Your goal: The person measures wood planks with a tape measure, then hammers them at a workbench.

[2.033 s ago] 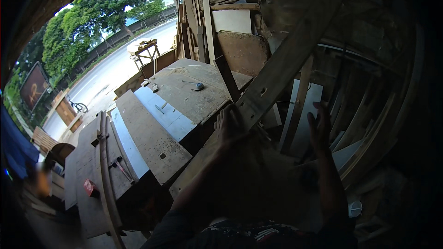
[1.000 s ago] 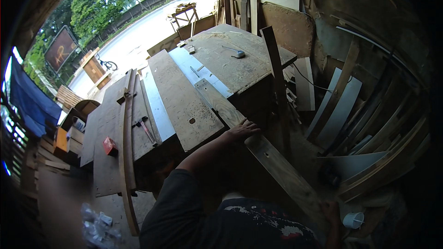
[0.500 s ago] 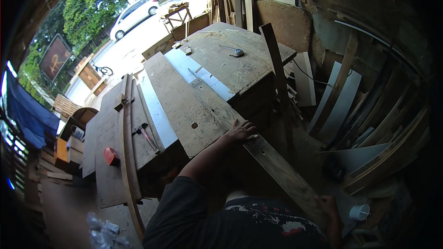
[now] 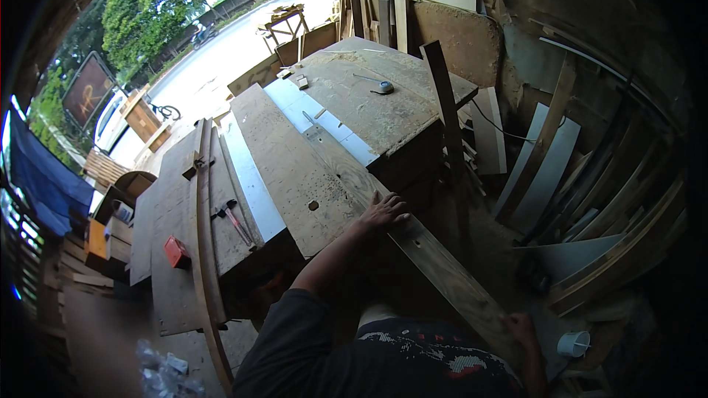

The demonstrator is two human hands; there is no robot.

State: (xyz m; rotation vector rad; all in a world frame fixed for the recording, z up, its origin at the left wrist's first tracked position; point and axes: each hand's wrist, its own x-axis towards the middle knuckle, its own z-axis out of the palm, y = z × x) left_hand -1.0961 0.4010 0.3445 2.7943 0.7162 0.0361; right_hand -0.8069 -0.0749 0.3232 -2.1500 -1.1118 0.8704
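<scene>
A long wooden plank (image 4: 431, 262) lies slanted, its far end resting on the worn wooden workbench (image 4: 291, 177) and its near end low at the right. My left hand (image 4: 383, 211) presses flat on the plank where it leaves the bench edge. My right hand (image 4: 522, 330) grips the plank's near end, partly hidden behind my dark shirt.
A hammer (image 4: 232, 220) and a small red box (image 4: 175, 250) lie on the left bench boards. A tape measure (image 4: 382, 88) sits on the far tabletop. A dark post (image 4: 448, 140) stands beside the bench. Boards lean at the right (image 4: 546, 169). A white cup (image 4: 574, 343) sits low right.
The plank came down from upright to lie across the bench. My left hand stays on it, and the view has shifted slightly; the car on the road is gone.
</scene>
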